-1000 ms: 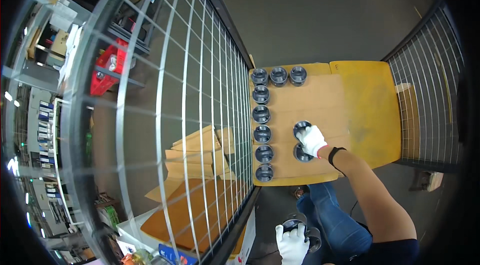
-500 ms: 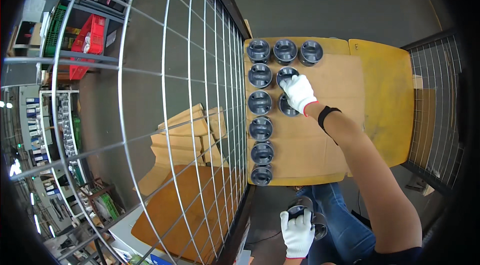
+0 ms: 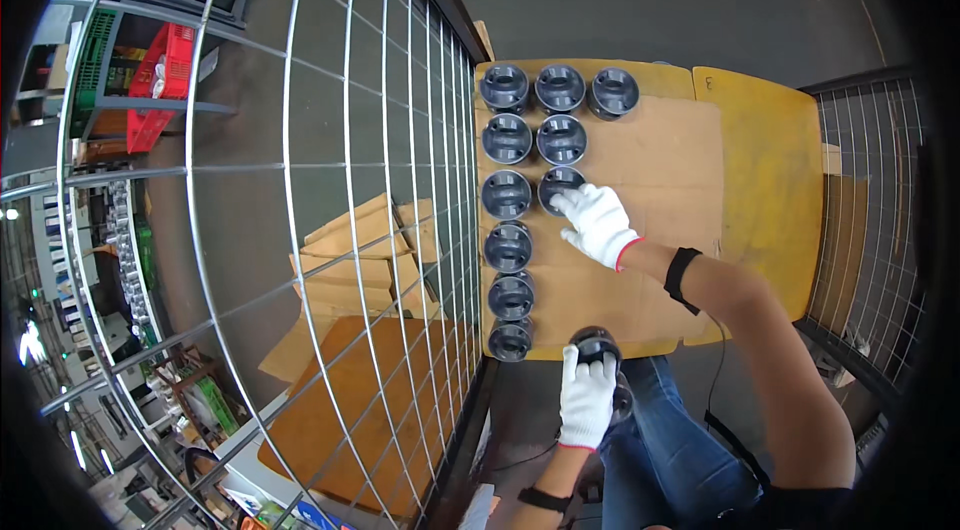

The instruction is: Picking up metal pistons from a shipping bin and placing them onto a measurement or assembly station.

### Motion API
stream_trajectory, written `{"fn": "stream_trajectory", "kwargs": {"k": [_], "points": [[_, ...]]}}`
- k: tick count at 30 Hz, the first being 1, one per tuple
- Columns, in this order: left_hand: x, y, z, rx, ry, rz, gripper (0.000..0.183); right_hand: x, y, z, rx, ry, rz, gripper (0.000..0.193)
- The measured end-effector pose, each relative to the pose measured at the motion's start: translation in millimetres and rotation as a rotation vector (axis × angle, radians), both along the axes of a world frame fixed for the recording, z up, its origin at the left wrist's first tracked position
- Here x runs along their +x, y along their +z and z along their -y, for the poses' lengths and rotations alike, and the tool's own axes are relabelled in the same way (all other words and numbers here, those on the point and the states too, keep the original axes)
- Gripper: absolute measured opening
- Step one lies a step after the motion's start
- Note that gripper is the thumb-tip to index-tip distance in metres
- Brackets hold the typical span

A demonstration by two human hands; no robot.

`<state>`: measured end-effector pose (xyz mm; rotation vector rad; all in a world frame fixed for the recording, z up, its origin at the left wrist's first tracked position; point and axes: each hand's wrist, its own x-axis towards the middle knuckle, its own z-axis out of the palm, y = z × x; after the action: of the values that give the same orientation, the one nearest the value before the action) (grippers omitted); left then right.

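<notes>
My right hand [image 3: 600, 223], in a white knit glove, has its thumb and fingers at the near rim of a dark grey piston [image 3: 560, 185], in the second column on the cardboard sheet [image 3: 640, 230]. Behind that piston is another piston [image 3: 562, 138] of the same kind. Close to my legs, my left hand [image 3: 587, 398], also gloved, is closed around a piston [image 3: 595, 338] at the table's front edge. A further dark piston [image 3: 622, 398] shows partly beside that hand; its hold is hidden.
Several pistons stand in a column along the table's left edge, such as one piston [image 3: 508, 246]. A wire mesh panel [image 3: 400, 180] rises directly left of the table. Yellow board [image 3: 755, 200] lies at the right, near another mesh panel [image 3: 875, 220]. Cardboard pieces [image 3: 370, 260] lie beyond the left mesh.
My right hand has come from the second-row piston to the one nearer me. My left hand has moved forward with its pistons, toward the table edge. The whole view has shifted slightly.
</notes>
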<state>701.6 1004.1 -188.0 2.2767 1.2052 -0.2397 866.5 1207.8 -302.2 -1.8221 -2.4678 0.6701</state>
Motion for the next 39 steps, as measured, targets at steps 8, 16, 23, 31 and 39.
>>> {"fn": "stream_trajectory", "kwargs": {"k": [8, 16, 23, 31, 39], "points": [[6.8, -81.5, -52.5, 0.194, -0.147, -0.051, 0.035, -11.2, -28.1, 1.6, -0.08, -0.058, 0.071, 0.042], [13.1, -135.6, -111.4, 0.219, -0.156, -0.228, 0.038, 21.3, 12.5, 35.2, 0.201, -0.002, -0.165, 0.055], [17.1, -143.8, -141.3, 0.298, -0.196, -0.255, 0.036, 33.3, 11.3, 121.4, -0.594, -0.437, -0.247, 0.077], [13.0, -118.6, -142.2, 0.123, -0.074, -0.191, 0.045, -19.6, -28.1, 135.8, -0.821, -0.649, -0.36, 0.077], [-29.2, -27.9, -12.8, 0.023, 0.363, -0.108, 0.058, -58.5, -36.5, 142.6, -0.606, -0.769, -0.116, 0.047]]}}
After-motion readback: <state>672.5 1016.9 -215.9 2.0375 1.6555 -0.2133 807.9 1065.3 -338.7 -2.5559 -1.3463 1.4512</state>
